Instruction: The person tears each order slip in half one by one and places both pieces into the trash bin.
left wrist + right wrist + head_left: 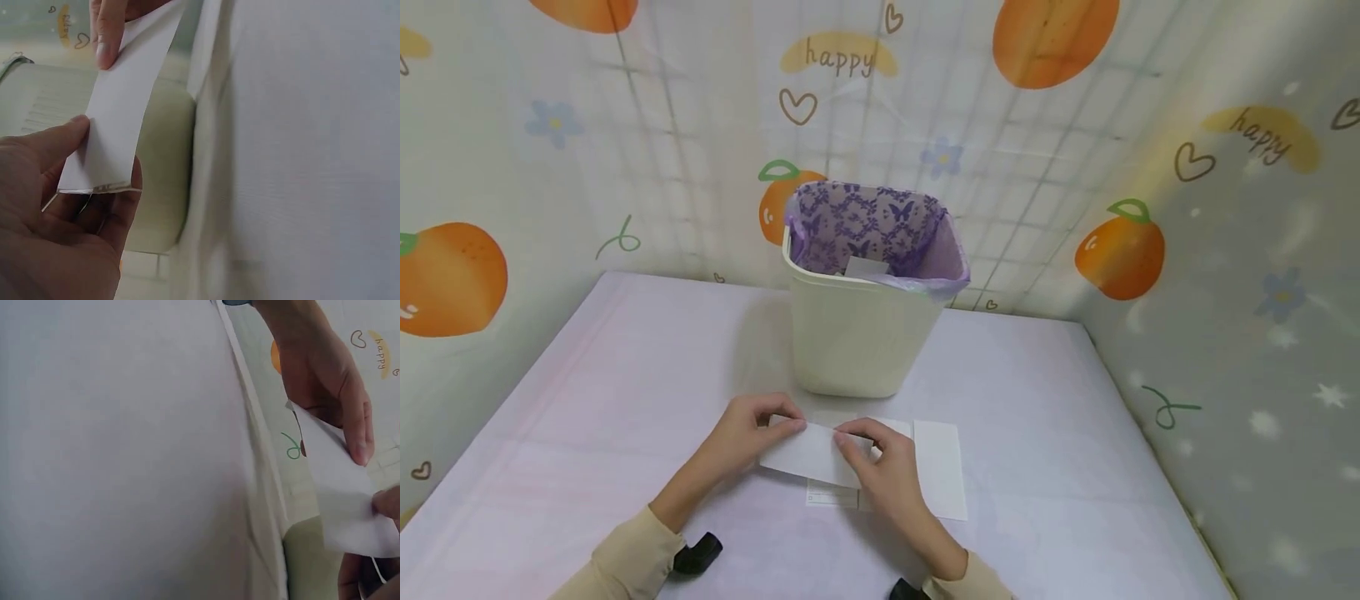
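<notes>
Both hands hold one white folded piece of paper (808, 457) low in front of the bin. My left hand (743, 432) pinches its upper edge toward the left end, thumb on the near face. Further right along the same edge, my right hand (889, 468) grips it between thumb and fingers. In the left wrist view the end of the folded paper (115, 131) shows thin layers. Beneath it on the table lie more white paper sheets (942, 471), partly hidden by the right hand, and a slip with printed lines (832, 494).
A cream waste bin (865, 342) stands just behind the hands, with a purple patterned liner (868, 218) over its rim. A white paper piece (867, 267) shows inside it. A pale cloth covers the table (1037, 400); a fruit-printed curtain (700, 167) hangs behind.
</notes>
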`<state>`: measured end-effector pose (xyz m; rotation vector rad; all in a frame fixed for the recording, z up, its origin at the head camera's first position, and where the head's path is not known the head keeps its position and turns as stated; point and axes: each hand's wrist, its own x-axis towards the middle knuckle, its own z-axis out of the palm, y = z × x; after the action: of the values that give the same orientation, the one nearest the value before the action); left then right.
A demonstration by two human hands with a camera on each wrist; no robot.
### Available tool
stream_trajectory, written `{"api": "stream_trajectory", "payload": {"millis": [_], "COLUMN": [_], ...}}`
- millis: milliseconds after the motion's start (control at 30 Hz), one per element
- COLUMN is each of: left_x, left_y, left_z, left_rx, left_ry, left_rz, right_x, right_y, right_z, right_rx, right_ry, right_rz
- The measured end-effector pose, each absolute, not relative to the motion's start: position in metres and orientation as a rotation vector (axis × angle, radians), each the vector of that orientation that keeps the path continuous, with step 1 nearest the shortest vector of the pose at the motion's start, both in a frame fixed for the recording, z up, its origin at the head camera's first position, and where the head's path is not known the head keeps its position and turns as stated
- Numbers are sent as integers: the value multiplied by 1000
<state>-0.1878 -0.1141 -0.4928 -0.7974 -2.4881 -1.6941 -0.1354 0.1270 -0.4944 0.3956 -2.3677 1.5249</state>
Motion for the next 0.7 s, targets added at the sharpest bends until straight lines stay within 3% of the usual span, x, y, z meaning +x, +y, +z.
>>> {"api": "stream_trajectory", "payload": {"millis": [700], "left_x": [-193], "left_y": [-91], "left_z": [-401], "left_rx": [-737], "left_ry": [-2459], "left_rz": [-1686], "right_x": [-153], "right_y": [148], "right_z": [-399], "right_rx": [527], "right_ry": [-2305], "right_rz": [1296]}}
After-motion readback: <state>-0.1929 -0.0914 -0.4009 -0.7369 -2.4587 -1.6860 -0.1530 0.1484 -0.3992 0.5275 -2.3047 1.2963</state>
